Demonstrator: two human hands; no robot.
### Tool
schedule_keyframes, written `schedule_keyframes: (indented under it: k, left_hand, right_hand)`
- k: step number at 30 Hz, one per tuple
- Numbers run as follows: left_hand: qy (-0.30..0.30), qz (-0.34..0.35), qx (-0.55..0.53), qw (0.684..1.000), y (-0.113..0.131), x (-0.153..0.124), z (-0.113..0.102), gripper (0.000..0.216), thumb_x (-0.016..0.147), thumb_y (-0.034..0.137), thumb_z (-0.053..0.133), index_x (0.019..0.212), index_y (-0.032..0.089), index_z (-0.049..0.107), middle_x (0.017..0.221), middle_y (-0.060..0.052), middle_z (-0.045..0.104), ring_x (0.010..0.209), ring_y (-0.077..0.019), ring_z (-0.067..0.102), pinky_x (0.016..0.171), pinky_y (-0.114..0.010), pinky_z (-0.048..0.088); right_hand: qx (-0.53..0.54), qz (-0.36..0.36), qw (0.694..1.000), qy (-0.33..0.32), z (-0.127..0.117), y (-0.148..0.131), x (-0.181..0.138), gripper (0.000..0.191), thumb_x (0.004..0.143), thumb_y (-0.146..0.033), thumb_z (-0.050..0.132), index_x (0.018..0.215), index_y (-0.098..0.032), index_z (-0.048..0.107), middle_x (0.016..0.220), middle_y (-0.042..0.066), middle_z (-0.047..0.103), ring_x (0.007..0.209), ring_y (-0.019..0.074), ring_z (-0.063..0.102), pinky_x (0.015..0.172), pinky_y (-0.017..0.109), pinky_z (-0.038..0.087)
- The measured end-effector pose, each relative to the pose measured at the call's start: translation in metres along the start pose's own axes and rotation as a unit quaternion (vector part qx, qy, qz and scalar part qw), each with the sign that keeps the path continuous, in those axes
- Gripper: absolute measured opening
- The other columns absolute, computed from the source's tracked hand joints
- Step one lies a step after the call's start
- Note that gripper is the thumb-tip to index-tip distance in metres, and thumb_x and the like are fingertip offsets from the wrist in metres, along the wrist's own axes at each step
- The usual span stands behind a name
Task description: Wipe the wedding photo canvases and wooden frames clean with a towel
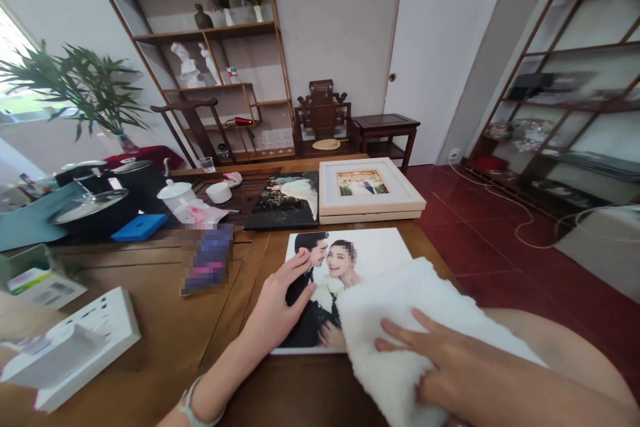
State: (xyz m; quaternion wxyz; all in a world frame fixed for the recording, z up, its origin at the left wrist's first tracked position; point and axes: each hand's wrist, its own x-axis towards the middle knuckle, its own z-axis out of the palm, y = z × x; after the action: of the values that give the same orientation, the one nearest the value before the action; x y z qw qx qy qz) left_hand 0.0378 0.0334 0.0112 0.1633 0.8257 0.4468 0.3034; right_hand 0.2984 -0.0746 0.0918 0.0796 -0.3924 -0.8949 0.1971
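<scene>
A large wedding photo print (365, 255) lies flat on the wooden table (170, 327) in front of me. My left hand (281, 307) rests open on its left edge, fingers stretched flat. My right hand (445, 353) lies flat, fingers extended, on a fluffy white cloth (400, 320) that covers the print's lower right part. Beyond it lie a dark photo panel (287, 203) and a white framed photo (370, 190).
On the left stand black pots (95, 210), a blue box (139, 227), white cups (176, 195), a white box (75, 347) and a blurred card (210, 260). Shelves (210, 53), chairs and a side table (386, 127) line the back wall. Red floor with cables lies right.
</scene>
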Motion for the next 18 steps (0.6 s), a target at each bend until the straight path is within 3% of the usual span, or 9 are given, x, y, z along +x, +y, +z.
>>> schedule_keyframes:
  k: [3, 6, 12, 15, 18]
  left_hand:
    - [-0.005, 0.003, 0.002, 1.000, -0.001, 0.000, 0.000, 0.038, 0.087, 0.029, 0.052, 0.121, 0.014, 0.061, 0.134, -0.011, 0.055, 0.127, -0.0235, 0.047, 0.106, -0.042, 0.038]
    - [-0.009, 0.004, 0.005, 1.000, -0.001, 0.000, 0.000, 0.038, 0.088, 0.030, 0.052, 0.121, 0.016, 0.061, 0.134, -0.011, 0.055, 0.128, -0.0230, 0.047, 0.107, -0.041, 0.038]
    - [-0.009, 0.000, -0.002, 1.000, -0.001, 0.000, -0.001, 0.037, 0.087, 0.031, 0.053, 0.120, 0.016, 0.061, 0.134, -0.010, 0.055, 0.127, -0.0226, 0.047, 0.107, -0.040, 0.038]
    - [-0.008, -0.003, -0.006, 1.000, -0.001, 0.000, -0.001, 0.037, 0.087, 0.031, 0.053, 0.119, 0.015, 0.062, 0.134, -0.011, 0.055, 0.127, -0.0226, 0.048, 0.107, -0.040, 0.038]
    - [-0.007, -0.004, -0.007, 1.000, 0.000, 0.000, -0.001, 0.037, 0.087, 0.031, 0.053, 0.120, 0.015, 0.061, 0.134, -0.011, 0.054, 0.127, -0.0224, 0.048, 0.107, -0.040, 0.038]
  right_hand:
    - [0.012, 0.019, 1.000, -0.013, 0.000, 0.007, 0.011, 0.036, 0.064, -0.002, 0.049, 0.084, -0.025, 0.069, 0.130, 0.001, 0.057, 0.127, 0.0253, 0.044, 0.108, 0.039, 0.034]
    - [0.007, 0.046, 0.999, -0.002, 0.004, 0.037, 0.028, 0.037, 0.067, -0.002, 0.047, 0.087, -0.023, 0.068, 0.137, 0.003, 0.050, 0.133, 0.0269, 0.035, 0.107, 0.044, 0.033]
    - [-0.061, 0.083, 0.985, 0.138, 0.011, 0.102, 0.057, 0.028, 0.082, -0.016, 0.046, 0.101, -0.022, 0.066, 0.137, 0.008, 0.050, 0.131, 0.0319, 0.037, 0.104, 0.051, 0.035]
    - [-0.083, 0.060, 0.980, 0.168, 0.011, 0.110, 0.061, 0.027, 0.087, -0.018, 0.042, 0.099, -0.021, 0.066, 0.127, 0.009, 0.059, 0.131, 0.0290, 0.038, 0.107, 0.053, 0.030]
    - [-0.091, 0.062, 0.984, 0.143, 0.012, 0.095, 0.053, 0.027, 0.082, -0.012, 0.043, 0.096, -0.017, 0.066, 0.129, 0.014, 0.057, 0.133, 0.0274, 0.035, 0.110, 0.053, 0.025]
